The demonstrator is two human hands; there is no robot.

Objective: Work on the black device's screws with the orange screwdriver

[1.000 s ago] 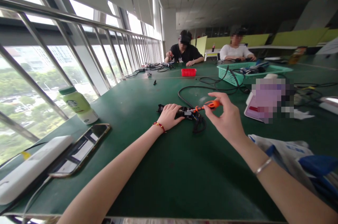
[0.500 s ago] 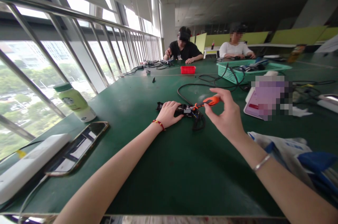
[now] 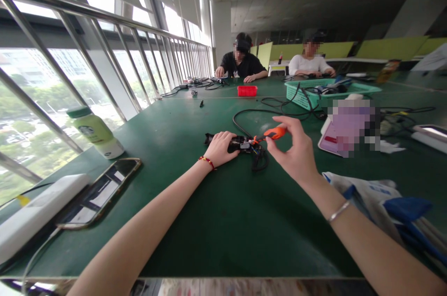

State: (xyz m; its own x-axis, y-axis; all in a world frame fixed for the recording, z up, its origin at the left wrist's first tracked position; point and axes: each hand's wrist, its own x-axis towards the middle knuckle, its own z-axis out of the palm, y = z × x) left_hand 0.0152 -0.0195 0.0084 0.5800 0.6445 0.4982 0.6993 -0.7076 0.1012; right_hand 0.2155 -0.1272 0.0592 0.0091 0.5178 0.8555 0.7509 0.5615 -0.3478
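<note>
My left hand [image 3: 221, 148] presses down on a small black device [image 3: 240, 144] with loose wires, lying on the green table [image 3: 223, 221]. My right hand [image 3: 295, 154] pinches the orange handle of a screwdriver [image 3: 270, 134], whose tip points down into the device. A black cable [image 3: 251, 117] loops away from the device toward the far side. Both hands are closed on what they hold.
A phone [image 3: 99, 193] and a white power bank [image 3: 35, 214] lie at the near left beside a green-capped bottle [image 3: 92, 132]. A blue-and-white cloth [image 3: 380, 198] lies at the right. Farther off stand a teal basket [image 3: 328, 91] and a red tray [image 3: 247, 90]; two people sit at the far end.
The view has shifted slightly, so everything sits a little lower left. Both hands stay on the device and the screwdriver, with only a small turn of the right fingers.
</note>
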